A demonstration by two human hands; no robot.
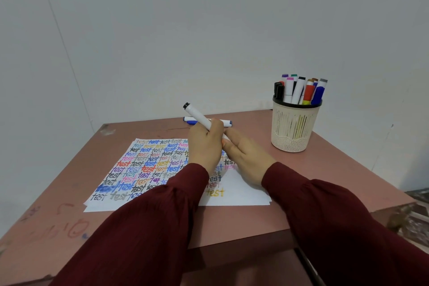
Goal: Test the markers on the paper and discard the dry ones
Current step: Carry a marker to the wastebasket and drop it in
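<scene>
A white marker [197, 115] with a black end points up and to the left above the paper [144, 165], which is covered with the word "test" in many colours. My left hand [204, 144] grips the marker's barrel. My right hand [246, 155] meets it from the right and pinches the marker's lower end, which is mostly hidden between the two hands. Whether a cap is on that end cannot be seen.
A cream mesh cup [293, 127] full of upright markers [299, 88] stands at the table's back right. Two blue-capped markers [228, 122] lie on the brown table [232, 220] behind my hands. A white wall rises just past the far edge.
</scene>
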